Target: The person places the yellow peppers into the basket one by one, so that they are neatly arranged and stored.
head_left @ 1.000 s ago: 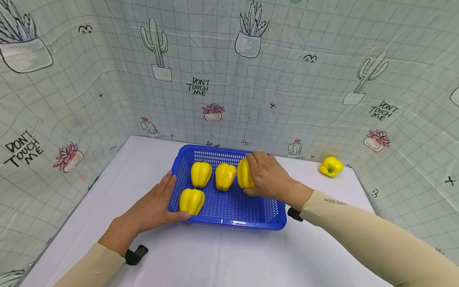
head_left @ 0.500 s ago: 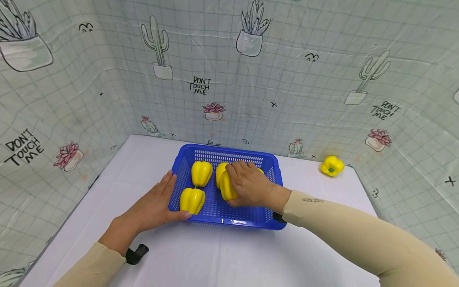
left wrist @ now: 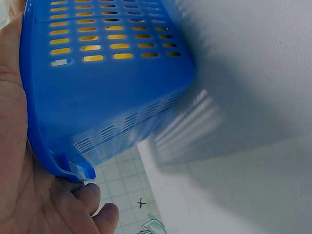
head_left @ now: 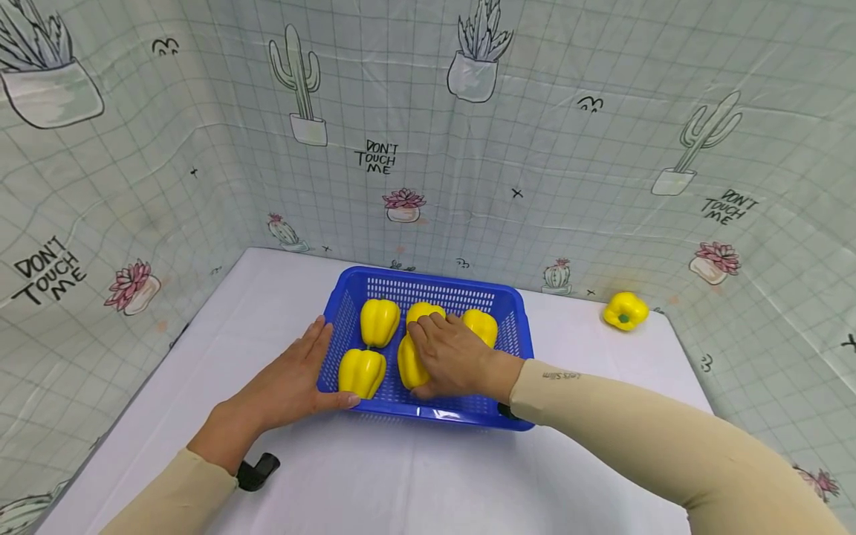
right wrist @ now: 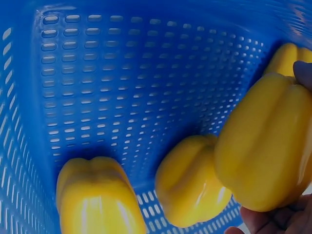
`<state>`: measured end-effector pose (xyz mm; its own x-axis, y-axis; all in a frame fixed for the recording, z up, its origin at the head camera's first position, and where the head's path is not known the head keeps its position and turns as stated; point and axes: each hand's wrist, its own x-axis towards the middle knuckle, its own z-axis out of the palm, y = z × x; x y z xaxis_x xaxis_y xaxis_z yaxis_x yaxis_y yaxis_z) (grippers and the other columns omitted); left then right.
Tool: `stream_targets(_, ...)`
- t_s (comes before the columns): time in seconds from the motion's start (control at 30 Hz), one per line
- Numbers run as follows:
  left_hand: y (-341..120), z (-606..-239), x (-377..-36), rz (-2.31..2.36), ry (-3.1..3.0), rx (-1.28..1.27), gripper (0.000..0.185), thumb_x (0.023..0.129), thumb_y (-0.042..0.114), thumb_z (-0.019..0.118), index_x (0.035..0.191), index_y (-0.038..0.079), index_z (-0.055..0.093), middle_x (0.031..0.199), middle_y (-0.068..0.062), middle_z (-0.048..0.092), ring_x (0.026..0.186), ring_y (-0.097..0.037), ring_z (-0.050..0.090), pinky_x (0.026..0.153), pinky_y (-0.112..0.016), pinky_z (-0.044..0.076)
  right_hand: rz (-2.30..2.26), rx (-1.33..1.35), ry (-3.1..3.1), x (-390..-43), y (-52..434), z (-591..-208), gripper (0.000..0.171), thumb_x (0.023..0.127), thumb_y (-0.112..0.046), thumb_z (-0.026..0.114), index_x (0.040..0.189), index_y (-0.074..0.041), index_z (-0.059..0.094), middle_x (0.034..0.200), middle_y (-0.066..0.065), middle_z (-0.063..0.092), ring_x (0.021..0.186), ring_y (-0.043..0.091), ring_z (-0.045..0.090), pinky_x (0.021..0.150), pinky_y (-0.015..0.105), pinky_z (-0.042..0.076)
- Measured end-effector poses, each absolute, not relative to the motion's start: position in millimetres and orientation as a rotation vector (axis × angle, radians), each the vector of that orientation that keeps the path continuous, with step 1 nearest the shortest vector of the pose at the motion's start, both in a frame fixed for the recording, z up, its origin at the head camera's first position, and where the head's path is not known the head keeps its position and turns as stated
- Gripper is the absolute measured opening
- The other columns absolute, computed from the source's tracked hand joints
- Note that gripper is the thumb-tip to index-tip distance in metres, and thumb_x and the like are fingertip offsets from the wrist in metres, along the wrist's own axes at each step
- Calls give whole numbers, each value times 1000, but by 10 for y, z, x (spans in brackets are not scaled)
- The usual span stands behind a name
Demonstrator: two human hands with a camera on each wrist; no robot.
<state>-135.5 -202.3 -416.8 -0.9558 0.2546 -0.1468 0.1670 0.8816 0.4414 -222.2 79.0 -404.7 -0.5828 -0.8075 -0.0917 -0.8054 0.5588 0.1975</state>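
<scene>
A blue perforated plastic basket (head_left: 461, 417) stands on the white-covered table with several yellow bell peppers inside. My right hand (head_left: 458, 358) grips one bell pepper (head_left: 409, 362) over the basket's middle; in the right wrist view the held pepper (right wrist: 263, 141) is at the right. Behind it a second pepper (head_left: 426, 310) is partly covered by the hand, and another pepper (head_left: 481, 324) sits to the right. Two peppers lie at the left, a back one (head_left: 380, 322) and a front one (head_left: 362, 373). My left hand (head_left: 281, 386) rests against the basket's left front corner, fingers extended, thumb on the rim.
One more yellow bell pepper (head_left: 625, 311) lies outside the basket, at the table's far right corner. A patterned curtain (head_left: 435, 171) with printed cacti hangs behind and on both sides of the table (head_left: 428, 483).
My right hand has carried its pepper leftward and nearer to me, from the basket's right part to its middle. The right pepper now shows. The left hand stays at the corner.
</scene>
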Motion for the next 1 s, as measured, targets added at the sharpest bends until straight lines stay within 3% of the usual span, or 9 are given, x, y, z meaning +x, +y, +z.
stream_targets(0.2,-2021,-4169,-1361,636,2835,314,132,84,84,64,166,-5,12,176,-25,4,156,-54,23,124,-66,28,-425,1489,-2771,-2228,748,-4115,100,86,-76,69,149,-2,45,138,13,62,121,28,59,110,41,53)
stream_targets(0.47,-2016,-4179,-1368,646,2839,327,132,85,83,65,166,-6,12,176,-25,4,157,-54,23,124,-66,29,-556,1502,-2736,-2220,708,-4229,91,87,-80,63,139,-7,48,126,8,62,110,23,58,102,32,57)
stream_targets(0.77,-2019,-4171,-1368,640,2838,319,131,85,82,65,166,-5,12,176,-25,4,156,-55,24,124,-66,29,-648,1506,-2700,-2224,694,-4270,92,91,-85,50,140,-8,50,119,6,63,105,20,58,99,29,57)
stream_targets(1.0,-2020,-4169,-1360,639,2842,309,131,84,82,66,167,-5,12,176,-24,4,156,-55,24,124,-66,29,-627,1514,-2715,-2227,692,-4260,91,93,-84,47,142,-8,51,120,5,63,105,20,59,101,30,57)
